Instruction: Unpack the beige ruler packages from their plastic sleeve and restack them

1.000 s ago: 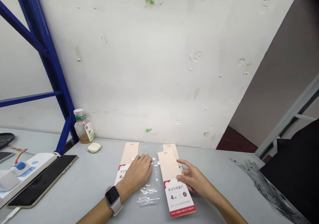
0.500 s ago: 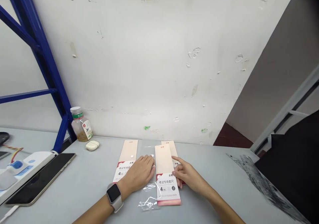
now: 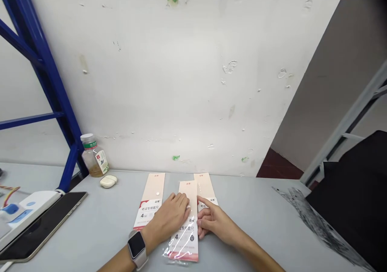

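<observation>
My left hand [image 3: 173,214], with a watch on the wrist, has its fingers curled down together at a clear plastic bag [image 3: 167,260]. A pale pink and white ruler-set packaging card [image 3: 188,243] lies at the bag. Shiny film shows across the card's lower part, but I cannot tell whether the card is inside. My right hand [image 3: 216,222] grips the card's right edge between thumb and fingers, index finger stretched along it. Similar cards lie at either side: a left card [image 3: 155,187], partly under my left hand, and a right card [image 3: 204,185], partly behind the middle card and right hand.
On the left stand a jar [image 3: 95,157] and a cream-coloured case [image 3: 108,181]. A phone [image 3: 45,225] lies beside a white power strip [image 3: 33,207]. A blue metal frame [image 3: 54,78] rises there. The white wall [image 3: 169,90] closes off the back; black material [image 3: 353,199] hangs at right.
The middle card has moved left and slightly toward me, over or into the clear bag. My right hand moved left with it. The left hand stays nearly in place, and the view has shifted slightly.
</observation>
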Demonstrator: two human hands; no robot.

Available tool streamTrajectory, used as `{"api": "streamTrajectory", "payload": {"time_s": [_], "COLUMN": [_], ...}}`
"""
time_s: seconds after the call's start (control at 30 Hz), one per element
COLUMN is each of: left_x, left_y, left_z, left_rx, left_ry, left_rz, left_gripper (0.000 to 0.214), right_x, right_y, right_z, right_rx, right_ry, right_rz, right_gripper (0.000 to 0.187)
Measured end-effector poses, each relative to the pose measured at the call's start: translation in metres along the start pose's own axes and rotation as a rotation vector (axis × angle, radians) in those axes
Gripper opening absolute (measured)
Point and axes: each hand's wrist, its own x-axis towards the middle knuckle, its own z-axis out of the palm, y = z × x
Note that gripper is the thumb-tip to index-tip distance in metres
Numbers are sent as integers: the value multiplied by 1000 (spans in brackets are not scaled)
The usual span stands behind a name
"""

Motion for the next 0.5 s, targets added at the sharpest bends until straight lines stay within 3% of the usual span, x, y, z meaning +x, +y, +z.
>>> {"api": "streamTrajectory", "payload": {"time_s": [0.23, 0.4, 0.5], "left_x": [2, -1, -1], "left_y": [4, -6, -10], "left_z": [-3, -5, -2], "left_rx": [-71, -366, -594], "left_ry": [73, 202, 262], "left_rz": [2, -194, -270], "left_gripper": [19, 8, 15], "right_x": [2, -1, -3], "right_y": [11, 5, 1], "right_z": [7, 9, 10], "right_rx": [-26, -43, -34], "right_ry": [6, 40, 19], "right_rz": [-27, -92, -111], "right_gripper": [94, 87, 82]}}
